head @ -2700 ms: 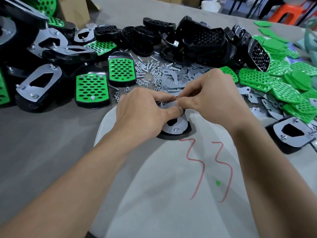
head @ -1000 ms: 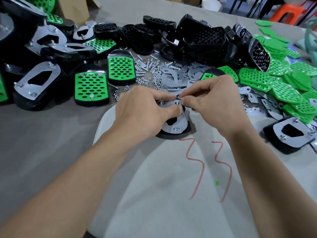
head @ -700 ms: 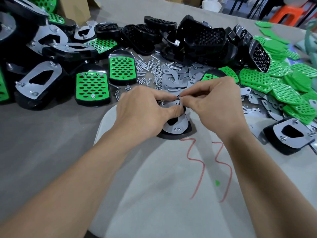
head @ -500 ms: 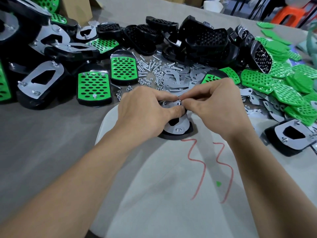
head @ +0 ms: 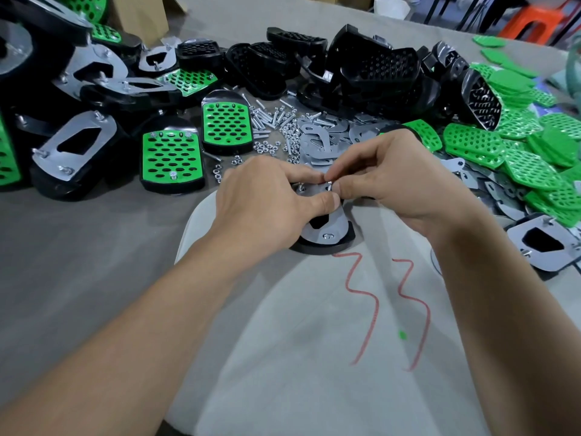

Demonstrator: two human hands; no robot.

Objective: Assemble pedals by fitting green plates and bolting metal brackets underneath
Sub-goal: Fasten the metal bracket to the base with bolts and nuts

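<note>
on the pale board [head: 314,341], bolting step: upturned black plastic pedal [head: 325,247] under silver metal bracket [head: 327,232]; left hand [head: 267,209] clamps both, right hand [head: 399,187] pinches a small steel nut [head: 329,184] at the bracket's far end; next: thread it squarely.

Hands at work: two, left hand [head: 270,206] and right hand [head: 399,187].
Under them: one pedal [head: 327,243] carrying one metal bracket [head: 330,229].
At the meeting fingertips: one bolt [head: 329,183], with one more just left of it.
Just left of the left hand: two green-faced pedals [head: 171,158].
Farther left: at least three bracket-up pedals [head: 72,146]. Right of the right hand: one more of that kind.
Beyond the hands: loose bolts and nuts [head: 276,127], loose brackets [head: 327,136] and empty black shells [head: 377,64], all heaped and not countable.
Right of the right hand: loose green plates [head: 471,143], too many to count.
Nearer than the hands: two red squiggles [head: 361,300], one green speck [head: 401,335].
</note>
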